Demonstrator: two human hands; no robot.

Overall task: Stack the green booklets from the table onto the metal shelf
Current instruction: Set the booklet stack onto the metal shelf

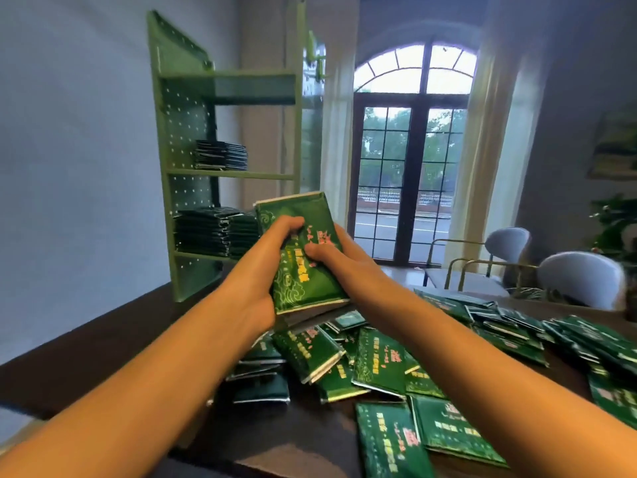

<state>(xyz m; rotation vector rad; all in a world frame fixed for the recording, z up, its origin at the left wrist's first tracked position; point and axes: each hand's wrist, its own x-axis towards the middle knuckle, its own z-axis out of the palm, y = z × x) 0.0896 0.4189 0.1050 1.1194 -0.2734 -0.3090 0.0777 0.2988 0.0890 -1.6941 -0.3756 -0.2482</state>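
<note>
Loose glossy green booklets (379, 363) litter dark worktop (103, 339); left hand (275, 250) and right hand (332, 253) fingers clasp a bundle (300, 284); green metal shelf (165, 132) part-filled.

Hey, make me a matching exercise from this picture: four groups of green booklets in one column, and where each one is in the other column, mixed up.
Column one
1. held bundle
2. loose booklets
3. small stack
4. large stack

Column two
A. scattered on the table
B. middle tier of the metal shelf
C. held between left hand and right hand
D. lower tier of the metal shelf

Pairs: 1-C, 2-A, 3-B, 4-D
</note>
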